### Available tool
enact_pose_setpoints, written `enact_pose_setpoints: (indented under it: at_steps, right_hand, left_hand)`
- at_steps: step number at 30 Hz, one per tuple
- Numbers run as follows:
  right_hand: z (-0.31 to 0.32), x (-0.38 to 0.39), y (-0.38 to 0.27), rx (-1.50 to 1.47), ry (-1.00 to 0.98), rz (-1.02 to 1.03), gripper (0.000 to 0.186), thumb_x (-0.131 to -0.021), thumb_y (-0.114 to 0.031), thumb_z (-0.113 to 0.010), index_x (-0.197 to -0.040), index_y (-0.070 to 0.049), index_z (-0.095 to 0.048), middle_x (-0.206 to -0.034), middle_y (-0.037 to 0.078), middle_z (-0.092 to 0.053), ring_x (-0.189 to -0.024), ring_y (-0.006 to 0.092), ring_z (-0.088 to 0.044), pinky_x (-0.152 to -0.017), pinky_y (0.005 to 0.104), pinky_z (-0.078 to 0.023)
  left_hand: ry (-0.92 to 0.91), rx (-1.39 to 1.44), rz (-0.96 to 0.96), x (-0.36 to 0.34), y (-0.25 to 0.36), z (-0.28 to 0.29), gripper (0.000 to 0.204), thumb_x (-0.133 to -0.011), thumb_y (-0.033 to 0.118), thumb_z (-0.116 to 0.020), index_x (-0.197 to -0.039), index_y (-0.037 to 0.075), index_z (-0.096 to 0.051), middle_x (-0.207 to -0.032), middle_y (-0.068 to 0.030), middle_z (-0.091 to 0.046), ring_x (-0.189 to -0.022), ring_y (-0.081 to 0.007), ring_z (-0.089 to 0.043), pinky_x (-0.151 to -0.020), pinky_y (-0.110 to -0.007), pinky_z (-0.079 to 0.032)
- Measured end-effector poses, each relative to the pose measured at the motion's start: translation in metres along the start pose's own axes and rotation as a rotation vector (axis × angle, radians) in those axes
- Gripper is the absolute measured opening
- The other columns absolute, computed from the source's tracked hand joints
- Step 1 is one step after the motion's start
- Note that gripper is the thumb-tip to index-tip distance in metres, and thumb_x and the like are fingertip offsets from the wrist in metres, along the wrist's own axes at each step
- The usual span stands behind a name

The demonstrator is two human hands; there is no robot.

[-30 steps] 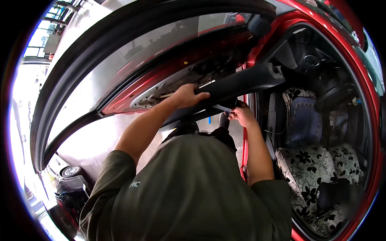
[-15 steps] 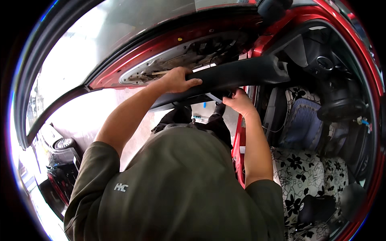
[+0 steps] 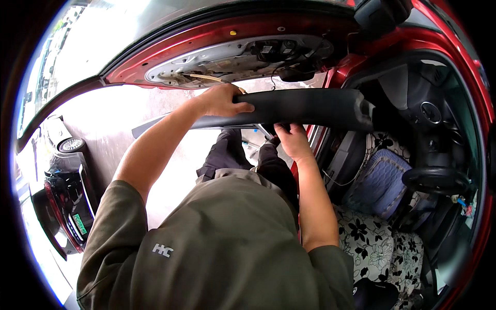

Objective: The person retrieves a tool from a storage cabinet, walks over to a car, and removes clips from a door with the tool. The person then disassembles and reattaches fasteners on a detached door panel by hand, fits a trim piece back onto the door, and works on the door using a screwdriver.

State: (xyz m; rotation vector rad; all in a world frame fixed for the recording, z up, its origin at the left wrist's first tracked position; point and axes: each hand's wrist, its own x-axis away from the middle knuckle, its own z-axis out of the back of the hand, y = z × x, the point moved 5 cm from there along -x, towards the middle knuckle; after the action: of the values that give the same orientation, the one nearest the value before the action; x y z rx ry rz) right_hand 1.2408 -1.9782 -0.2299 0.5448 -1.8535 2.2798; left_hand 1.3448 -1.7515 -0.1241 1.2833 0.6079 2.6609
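Observation:
A long black door trim panel (image 3: 305,108) is held up in front of me, seen mostly along its upper edge, with a notched right end. My left hand (image 3: 226,101) grips its top edge left of the middle, the thumb lying along the near side. Lower down, my right hand (image 3: 294,140) is closed on the panel's near underside; its fingertips are partly hidden there. Just beyond the panel stands the open red car door (image 3: 170,57), its bare metal inner plate (image 3: 206,67) exposed with holes, wiring and a pale strip hanging out.
To my right is the car's interior, with a steering wheel (image 3: 436,181), a blue seat cushion (image 3: 382,178) and a flower-patterned seat (image 3: 369,240). A thin cable (image 3: 338,178) hangs by the door opening. A dark car (image 3: 67,201) stands behind on the left.
My view has shifted, so the door appears higher and the steering wheel lower. The panel now lies more level, its right end lower; both hands keep their hold.

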Motion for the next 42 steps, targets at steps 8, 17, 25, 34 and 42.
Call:
enact_pose_setpoints:
  at_steps: [8,17,25,34,42]
  right_hand:
    - [0.004,-0.005,0.002,0.233,0.045,0.127,0.038,-0.096,-0.019,-0.063,-0.131,-0.005,-0.067,-0.131,0.028,-0.067,-0.123,0.0473,-0.061,-0.106,0.0505,-0.05]
    - [-0.004,-0.007,0.015,0.223,0.153,0.147,0.032,-0.093,-0.017,-0.063,-0.12,-0.003,-0.07,-0.111,0.027,-0.073,-0.106,0.0495,-0.067,-0.095,0.0547,-0.054]
    - [-0.001,-0.024,0.008,0.063,0.096,0.033,0.031,-0.091,-0.015,-0.063,-0.118,-0.004,-0.072,-0.11,0.025,-0.074,-0.106,0.0451,-0.069,-0.095,0.0493,-0.055]
    - [-0.006,-0.012,0.03,-0.638,-0.071,-0.313,0.049,-0.09,-0.002,-0.059,-0.138,-0.006,-0.069,-0.111,0.011,-0.074,-0.084,0.0182,-0.071,-0.065,0.0321,-0.06]
    - [0.001,0.017,-0.016,-0.001,0.052,0.094,0.048,-0.088,0.007,-0.065,-0.133,-0.006,-0.069,-0.126,0.016,-0.073,-0.112,0.0279,-0.072,-0.102,0.0351,-0.055]
  left_hand:
    - [-0.001,0.081,0.013,-0.016,-0.011,-0.015,0.051,-0.09,0.046,-0.073,-0.115,0.002,-0.078,-0.099,-0.018,-0.079,-0.092,-0.0266,-0.074,-0.086,-0.039,-0.055]
    - [0.052,0.039,0.014,-0.028,-0.011,-0.007,0.052,-0.09,0.048,-0.074,-0.109,-0.001,-0.079,-0.089,-0.019,-0.077,-0.084,-0.0278,-0.074,-0.08,-0.04,-0.055]
    - [0.025,-0.096,0.029,-0.031,-0.002,0.011,0.064,-0.093,0.06,-0.072,-0.109,-0.002,-0.078,-0.091,-0.0239,-0.076,-0.089,-0.0346,-0.074,-0.085,-0.042,-0.055]
    - [0.175,-0.083,-0.047,-0.05,-0.016,0.047,0.071,-0.096,0.062,-0.064,-0.115,-0.005,-0.076,-0.099,-0.0232,-0.077,-0.095,-0.0315,-0.074,-0.091,-0.041,-0.054]
    - [0.077,-0.115,0.011,-0.056,-0.025,0.058,0.078,-0.097,0.064,-0.06,-0.122,-0.009,-0.072,-0.109,-0.0282,-0.075,-0.106,-0.036,-0.072,-0.097,-0.041,-0.052]
